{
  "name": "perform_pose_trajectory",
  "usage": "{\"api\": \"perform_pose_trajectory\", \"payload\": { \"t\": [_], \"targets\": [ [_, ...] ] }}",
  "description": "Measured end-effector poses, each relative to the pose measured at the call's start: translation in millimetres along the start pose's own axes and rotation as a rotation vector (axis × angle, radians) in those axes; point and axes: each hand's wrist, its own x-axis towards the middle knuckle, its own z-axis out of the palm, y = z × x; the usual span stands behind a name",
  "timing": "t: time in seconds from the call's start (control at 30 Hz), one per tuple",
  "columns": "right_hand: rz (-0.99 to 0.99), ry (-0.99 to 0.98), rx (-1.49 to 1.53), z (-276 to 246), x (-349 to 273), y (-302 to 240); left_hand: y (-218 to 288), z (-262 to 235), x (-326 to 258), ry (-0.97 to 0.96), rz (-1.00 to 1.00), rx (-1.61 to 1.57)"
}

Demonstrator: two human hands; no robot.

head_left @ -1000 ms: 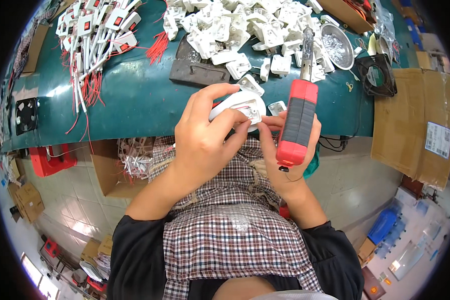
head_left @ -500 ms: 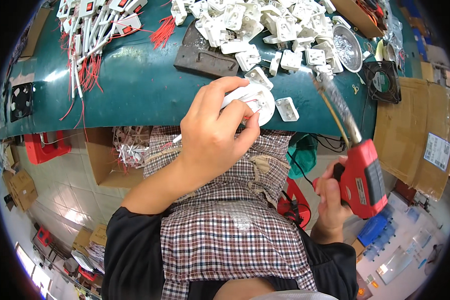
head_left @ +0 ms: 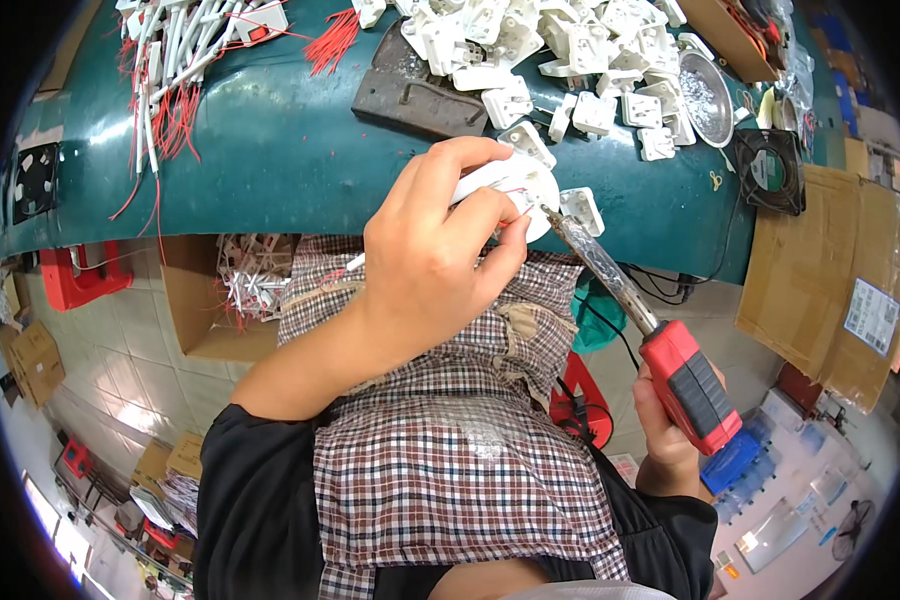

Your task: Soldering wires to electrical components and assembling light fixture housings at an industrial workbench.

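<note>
My left hand [head_left: 435,255] grips a round white plastic part [head_left: 515,190] with thin red wires, held above my lap at the near edge of the green table [head_left: 280,150]. My right hand [head_left: 670,420] holds a soldering iron [head_left: 650,330] by its red and black handle, low at the right. The iron's metal shaft slants up and left, and its tip touches the white part by my left fingers. A small white square part [head_left: 582,208] lies just right of the tip.
A heap of white plastic parts [head_left: 560,60] covers the table's far side, beside a dark metal block [head_left: 420,90] and a metal bowl [head_left: 708,98]. White tubes with red wires [head_left: 170,70] lie at left. A black fan [head_left: 776,170] and cardboard [head_left: 830,280] sit at right.
My right hand swung the soldering iron from upright beside the part down to the right, then brought its tip onto the white part. My left hand kept holding the part.
</note>
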Motion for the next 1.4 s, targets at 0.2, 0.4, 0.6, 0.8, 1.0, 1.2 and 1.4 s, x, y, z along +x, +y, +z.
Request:
{"api": "perform_pose_trajectory", "payload": {
  "t": [0.2, 0.4, 0.6, 0.8, 1.0, 1.2, 1.4],
  "targets": [
    [-0.005, -0.029, -0.001, 0.0, 5.1, -1.7, -0.6, -1.4, -0.6, -0.010, -0.032, -0.038],
    [-0.020, -0.047, -0.027, 0.0, 5.4, -1.1, 0.9, -6.0, -0.6, -0.058, -0.050, -0.044],
    [-0.113, -0.108, -0.091, -7.4, 11.0, 1.4, 0.4, -7.8, 1.3, -0.086, -0.062, -0.066],
    [-0.040, -0.108, -0.108, -10.4, 15.4, -9.0, -0.3, -7.9, 2.6, -0.092, -0.048, -0.084],
    [-0.042, -0.116, -0.118, -12.7, 16.1, -10.1, -2.4, -8.2, 2.2, -0.087, -0.033, -0.095],
    [-0.012, -0.072, -0.170, -13.1, 10.5, -14.6, -4.0, -9.4, 2.4, -0.098, -0.031, -0.115],
    [-0.024, -0.069, -0.178, -9.9, 13.1, -14.4, -4.4, -9.3, 2.3, -0.094, -0.029, -0.120]
  ]
}}
